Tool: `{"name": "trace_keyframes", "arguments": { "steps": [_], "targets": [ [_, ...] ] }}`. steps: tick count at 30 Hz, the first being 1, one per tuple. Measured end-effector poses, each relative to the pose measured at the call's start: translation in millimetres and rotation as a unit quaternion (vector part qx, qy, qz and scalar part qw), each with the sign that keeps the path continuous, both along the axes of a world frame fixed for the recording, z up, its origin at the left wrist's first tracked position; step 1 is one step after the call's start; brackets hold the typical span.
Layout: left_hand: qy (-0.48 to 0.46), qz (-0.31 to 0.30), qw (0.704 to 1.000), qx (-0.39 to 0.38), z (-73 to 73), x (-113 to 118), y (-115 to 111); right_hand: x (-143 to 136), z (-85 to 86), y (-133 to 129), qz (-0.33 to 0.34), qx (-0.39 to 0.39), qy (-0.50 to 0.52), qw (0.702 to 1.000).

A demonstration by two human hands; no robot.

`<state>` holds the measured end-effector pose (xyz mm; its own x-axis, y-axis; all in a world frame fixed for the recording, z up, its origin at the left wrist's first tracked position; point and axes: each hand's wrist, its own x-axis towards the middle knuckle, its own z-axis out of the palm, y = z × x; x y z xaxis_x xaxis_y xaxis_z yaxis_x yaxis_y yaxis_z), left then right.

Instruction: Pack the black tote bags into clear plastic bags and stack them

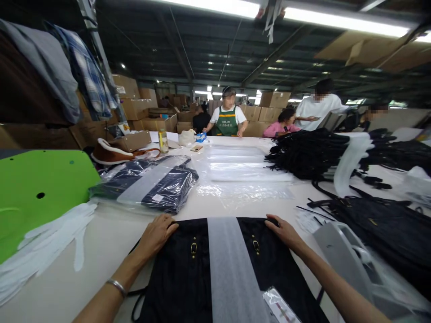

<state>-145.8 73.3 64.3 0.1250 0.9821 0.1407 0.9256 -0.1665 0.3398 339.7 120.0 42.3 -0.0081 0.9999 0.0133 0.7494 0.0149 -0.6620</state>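
Note:
A black bag (182,278) lies flat on the white table (111,251) right before me, with two small gold buckles on it. Down its middle runs a pale translucent strip (232,269), and a small packet with a label (281,305) rests at its lower right. My left hand (157,235) lies on the bag's far left corner, its fingers closed round the edge; a bangle circles that wrist. At the far right corner my right hand (284,231) has its thumb and fingers round the edge.
Plastic-wrapped dark bags (161,184) lie beyond at left, clear plastic bags (245,166) at centre. White gloves (50,237) and a green panel (43,193) are left. Black straps (310,152), black bags (380,220) and a grey holder (346,255) stand right. Several people work behind.

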Motion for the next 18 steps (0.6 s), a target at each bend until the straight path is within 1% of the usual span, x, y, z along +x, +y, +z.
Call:
{"name": "trace_keyframes", "arguments": {
  "steps": [2, 3, 5, 6, 7, 9, 11, 13, 14, 16, 18],
  "targets": [
    [-0.08, -0.047, 0.995, -0.049, 9.5, -9, 3, 6, 19.2, 8, 0.056, -0.063, 0.023, 0.996],
    [-0.111, -0.06, 0.989, -0.071, 15.4, -12, 4, 8, 28.7, 11, 0.079, -0.102, 0.037, 0.991],
    [-0.146, -0.059, 0.983, -0.092, 27.2, -13, 4, 10, 44.8, 13, 0.111, -0.177, 0.064, 0.976],
    [-0.149, -0.049, 0.984, -0.089, 31.9, -11, 2, 10, 50.6, 13, 0.118, -0.195, 0.073, 0.971],
    [-0.141, -0.036, 0.986, -0.079, 35.6, -9, 0, 7, 54.6, 12, 0.118, -0.195, 0.077, 0.971],
    [-0.09, -0.012, 0.994, -0.061, 39.1, -5, -3, 0, 56.9, 9, 0.082, -0.148, 0.057, 0.984],
    [-0.004, 0.022, 0.998, -0.063, 38.0, 0, -4, -10, 53.2, 7, 0.012, -0.062, -0.017, 0.998],
    [0.063, 0.054, 0.993, -0.086, 33.4, 3, 0, -20, 45.6, 6, -0.041, 0.017, -0.127, 0.991],
    [0.078, 0.065, 0.99, -0.1, 30.3, 5, 3, -25, 41.2, 6, -0.051, 0.042, -0.173, 0.983],
    [0.087, 0.08, 0.985, -0.123, 23.3, 8, 9, -31, 32.4, 5, -0.053, 0.053, -0.225, 0.971],
    [0.1, 0.104, 0.981, -0.131, 17.4, 11, 14, -35, 25.1, 4, -0.064, 0.036, -0.243, 0.967]
  ]
}}
